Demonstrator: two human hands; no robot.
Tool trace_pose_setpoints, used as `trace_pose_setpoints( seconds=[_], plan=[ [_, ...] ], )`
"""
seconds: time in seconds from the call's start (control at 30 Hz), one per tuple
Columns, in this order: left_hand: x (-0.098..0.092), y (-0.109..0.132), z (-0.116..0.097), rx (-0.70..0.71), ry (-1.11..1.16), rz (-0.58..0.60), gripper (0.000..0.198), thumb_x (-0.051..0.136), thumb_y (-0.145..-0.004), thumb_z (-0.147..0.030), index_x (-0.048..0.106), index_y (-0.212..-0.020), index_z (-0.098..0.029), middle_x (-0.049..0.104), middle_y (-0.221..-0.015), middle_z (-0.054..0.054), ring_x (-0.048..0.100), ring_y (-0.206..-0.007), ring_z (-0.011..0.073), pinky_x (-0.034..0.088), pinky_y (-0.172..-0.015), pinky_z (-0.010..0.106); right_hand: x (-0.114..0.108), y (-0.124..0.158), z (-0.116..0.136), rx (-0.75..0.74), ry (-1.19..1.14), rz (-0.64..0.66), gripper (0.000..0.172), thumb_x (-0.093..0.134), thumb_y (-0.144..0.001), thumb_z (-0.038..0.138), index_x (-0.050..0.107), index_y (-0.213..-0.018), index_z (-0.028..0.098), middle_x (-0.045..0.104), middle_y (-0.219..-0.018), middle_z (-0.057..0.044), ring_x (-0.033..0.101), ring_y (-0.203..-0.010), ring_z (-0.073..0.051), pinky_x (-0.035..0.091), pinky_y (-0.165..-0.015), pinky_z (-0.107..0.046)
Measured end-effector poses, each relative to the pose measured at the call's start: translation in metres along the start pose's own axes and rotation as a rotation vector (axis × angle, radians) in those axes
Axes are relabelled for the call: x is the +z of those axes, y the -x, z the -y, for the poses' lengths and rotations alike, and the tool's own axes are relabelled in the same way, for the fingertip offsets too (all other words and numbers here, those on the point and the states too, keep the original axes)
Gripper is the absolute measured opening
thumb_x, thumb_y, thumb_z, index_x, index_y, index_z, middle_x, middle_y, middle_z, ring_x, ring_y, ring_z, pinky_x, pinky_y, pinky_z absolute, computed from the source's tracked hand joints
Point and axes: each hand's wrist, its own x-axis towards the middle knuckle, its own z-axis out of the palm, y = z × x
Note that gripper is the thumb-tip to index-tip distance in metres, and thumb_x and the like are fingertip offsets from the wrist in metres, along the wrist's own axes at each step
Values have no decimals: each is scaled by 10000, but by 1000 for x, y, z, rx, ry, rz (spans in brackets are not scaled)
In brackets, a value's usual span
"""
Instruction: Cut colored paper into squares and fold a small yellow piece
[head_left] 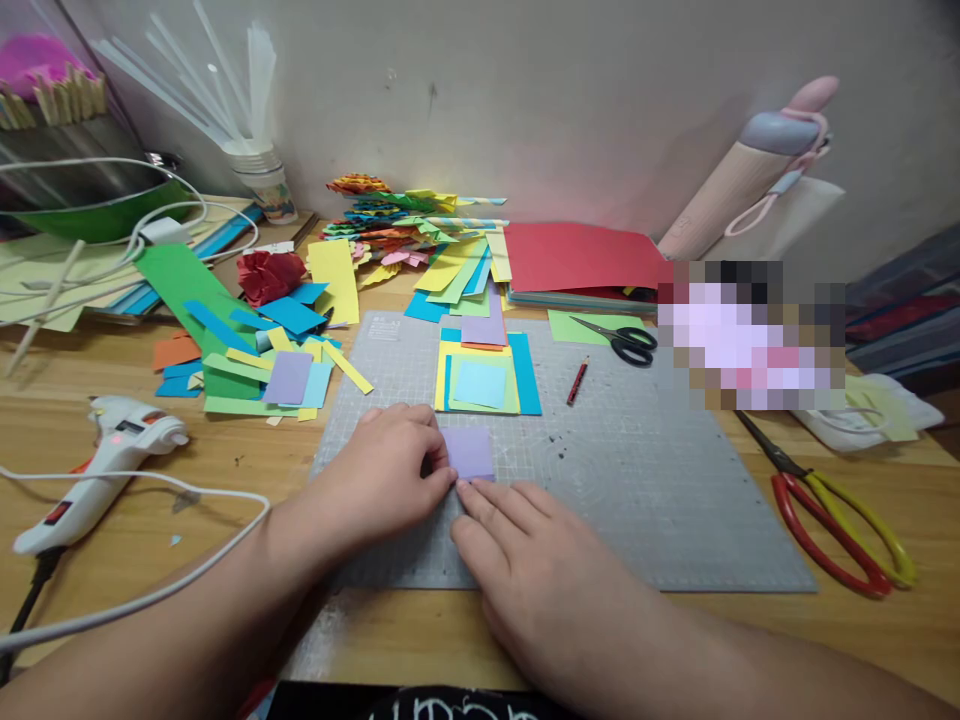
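A small lilac paper square (469, 452) lies on the grey cutting mat (637, 480) in front of me. My left hand (382, 470) is curled with its fingertips pinching the square's left edge. My right hand (525, 545) lies lower, its fingers stretched forward and pressing on the square's near edge. A stack of cut paper (484, 378) in yellow, blue and green, with a light blue piece on top, sits on the mat just behind the square.
A white glue gun (105, 455) with its cable lies at left. Loose coloured paper scraps (255, 350) cover the back left. Black scissors (626, 340), a red pencil (577, 381), red-and-yellow scissors (832, 525) and red paper sheets (577, 258) lie at right.
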Motion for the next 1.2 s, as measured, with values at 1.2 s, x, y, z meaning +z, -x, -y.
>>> trace_pose_setpoints(
  seconds=[1.2],
  plan=[
    [-1, 1, 16, 30, -15, -40, 61, 586, -812, -237, 608, -757, -223, 628, -842, -15, 562, -845, 200, 328, -765, 358, 4, -1, -4, -14, -15, 91, 215, 450, -895, 144, 584, -1061, 114, 468, -1406, -188, 466, -1268, -295, 421, -1001, -422]
  ],
)
